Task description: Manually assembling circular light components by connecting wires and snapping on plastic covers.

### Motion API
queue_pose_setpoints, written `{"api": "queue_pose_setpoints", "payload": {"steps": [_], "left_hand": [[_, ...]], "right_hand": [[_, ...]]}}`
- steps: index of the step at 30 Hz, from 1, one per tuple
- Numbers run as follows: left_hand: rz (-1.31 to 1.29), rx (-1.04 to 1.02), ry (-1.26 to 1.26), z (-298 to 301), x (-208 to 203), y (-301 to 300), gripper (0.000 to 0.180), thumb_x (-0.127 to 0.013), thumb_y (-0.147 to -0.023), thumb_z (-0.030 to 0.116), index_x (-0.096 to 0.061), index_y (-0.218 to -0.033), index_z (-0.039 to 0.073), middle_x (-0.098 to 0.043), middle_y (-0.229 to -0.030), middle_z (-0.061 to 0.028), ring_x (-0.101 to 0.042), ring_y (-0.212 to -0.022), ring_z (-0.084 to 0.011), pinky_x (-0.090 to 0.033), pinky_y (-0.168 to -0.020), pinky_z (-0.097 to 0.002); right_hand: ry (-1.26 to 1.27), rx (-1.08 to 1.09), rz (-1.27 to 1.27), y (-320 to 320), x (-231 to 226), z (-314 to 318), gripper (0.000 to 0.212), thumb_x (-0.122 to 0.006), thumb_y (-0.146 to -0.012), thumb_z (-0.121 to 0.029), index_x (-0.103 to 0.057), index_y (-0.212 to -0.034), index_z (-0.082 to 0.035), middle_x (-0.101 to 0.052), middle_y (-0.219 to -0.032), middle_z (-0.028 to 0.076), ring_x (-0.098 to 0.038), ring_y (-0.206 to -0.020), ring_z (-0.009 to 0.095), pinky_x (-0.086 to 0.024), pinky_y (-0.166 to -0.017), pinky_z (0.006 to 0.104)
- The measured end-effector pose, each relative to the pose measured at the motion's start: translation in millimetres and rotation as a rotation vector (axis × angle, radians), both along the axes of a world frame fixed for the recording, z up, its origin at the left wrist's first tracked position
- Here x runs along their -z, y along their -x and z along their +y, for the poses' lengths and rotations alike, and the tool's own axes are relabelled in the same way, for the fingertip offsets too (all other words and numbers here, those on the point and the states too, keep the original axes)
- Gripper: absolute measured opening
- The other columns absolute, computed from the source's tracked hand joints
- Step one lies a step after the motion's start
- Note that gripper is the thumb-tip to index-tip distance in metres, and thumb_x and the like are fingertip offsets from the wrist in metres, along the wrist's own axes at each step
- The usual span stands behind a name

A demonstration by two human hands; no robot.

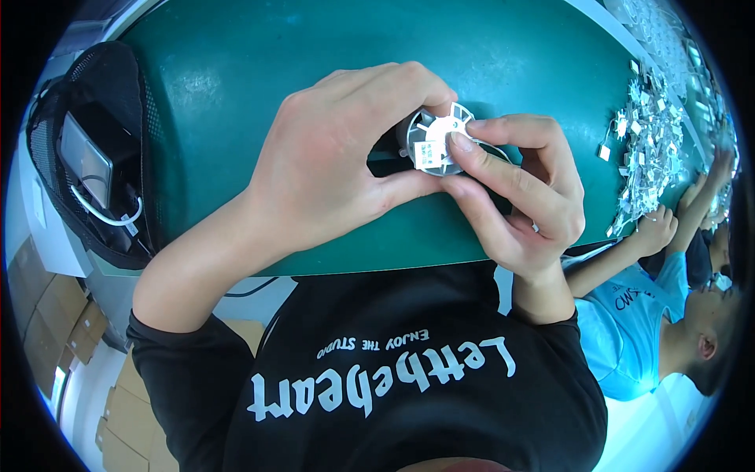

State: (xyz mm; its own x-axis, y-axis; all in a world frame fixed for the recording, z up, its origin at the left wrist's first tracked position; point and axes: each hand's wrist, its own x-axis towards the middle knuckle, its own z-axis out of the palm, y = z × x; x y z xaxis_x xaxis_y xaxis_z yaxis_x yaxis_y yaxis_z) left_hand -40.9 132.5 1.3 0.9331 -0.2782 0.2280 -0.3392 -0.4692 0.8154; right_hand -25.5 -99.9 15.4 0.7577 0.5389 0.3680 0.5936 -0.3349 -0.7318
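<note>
A round metal-and-white part (444, 124) was held just above the green table top (275, 47), its side gripped between the thumb and curled fingers of the left hand (334, 149), by which much of its body was hidden. Its spoked face was partly covered by the fingertips of the right hand (519, 185), which were closed on its near rim and face; what lay beneath them could not be told. A thin white wire (497, 149) was lost behind the right fingers. A heap of small white pieces (649, 149) was blurred together toward the right rim. In a black mesh bag (47, 118), a dark box (88, 161) was partly shaded. A co-worker (621, 330) was cut off at the right.
</note>
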Motion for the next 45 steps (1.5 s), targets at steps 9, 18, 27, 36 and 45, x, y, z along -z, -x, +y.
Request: {"api": "queue_pose_setpoints", "payload": {"steps": [9, 18, 27, 36, 45], "left_hand": [[-0.002, 0.025, 0.015, 1, -1, -1, 0.049, -0.099, -0.071, 0.008, -0.069, -0.109, 0.004, -0.079, -0.116, -0.0109, -0.078, -0.116, -0.0264, -0.062, -0.094, -0.0326], [-0.071, 0.037, 0.034, 3, 2, -1, 0.050, -0.101, -0.071, 0.012, -0.068, -0.107, 0.003, -0.078, -0.112, -0.0115, -0.078, -0.116, -0.0289, -0.062, -0.093, -0.0335], [-0.085, 0.040, 0.016, 1, 3, -1, 0.052, -0.102, -0.071, 0.012, -0.066, -0.108, 0.003, -0.077, -0.112, -0.0120, -0.078, -0.116, -0.0287, -0.061, -0.093, -0.0337], [-0.168, 0.006, 0.023, -10, -7, -8, 0.052, -0.099, -0.071, 0.010, -0.071, -0.114, 0.004, -0.078, -0.114, -0.0126, -0.077, -0.104, -0.0316, -0.062, -0.088, -0.0370], [-0.387, 0.066, 0.032, -4, -2, 17, 0.066, -0.097, -0.078, 0.011, -0.062, -0.133, 0.004, -0.072, -0.129, -0.0150, -0.070, -0.118, -0.0375, -0.056, -0.105, -0.0428]], "right_hand": [[-0.023, -0.047, -0.047, -9, 6, -2, 0.036, -0.085, -0.078, 0.008, -0.084, -0.113, 0.003, -0.073, -0.112, 0.021, -0.073, -0.100, 0.028, -0.062, -0.082, 0.0333], [-0.181, 0.044, 0.019, 0, 7, 6, 0.031, -0.084, -0.079, 0.010, -0.084, -0.109, 0.002, -0.073, -0.103, 0.017, -0.074, -0.094, 0.026, -0.060, -0.076, 0.0310], [0.096, 0.163, 0.012, 4, 1, -15, 0.022, -0.085, -0.080, 0.009, -0.084, -0.100, 0.000, -0.072, -0.080, 0.008, -0.070, -0.072, 0.020, -0.055, -0.068, 0.0278], [-0.042, 0.148, 0.033, -10, -11, -21, 0.032, -0.084, -0.087, -0.002, -0.079, -0.119, -0.003, -0.075, -0.116, 0.014, -0.075, -0.102, 0.028, -0.060, -0.088, 0.0346], [-0.388, -0.197, 0.830, -8, 2, -7, 0.064, -0.083, -0.097, -0.013, -0.055, -0.150, 0.008, -0.071, -0.136, 0.017, -0.073, -0.118, 0.020, -0.060, -0.101, 0.0356]]}}
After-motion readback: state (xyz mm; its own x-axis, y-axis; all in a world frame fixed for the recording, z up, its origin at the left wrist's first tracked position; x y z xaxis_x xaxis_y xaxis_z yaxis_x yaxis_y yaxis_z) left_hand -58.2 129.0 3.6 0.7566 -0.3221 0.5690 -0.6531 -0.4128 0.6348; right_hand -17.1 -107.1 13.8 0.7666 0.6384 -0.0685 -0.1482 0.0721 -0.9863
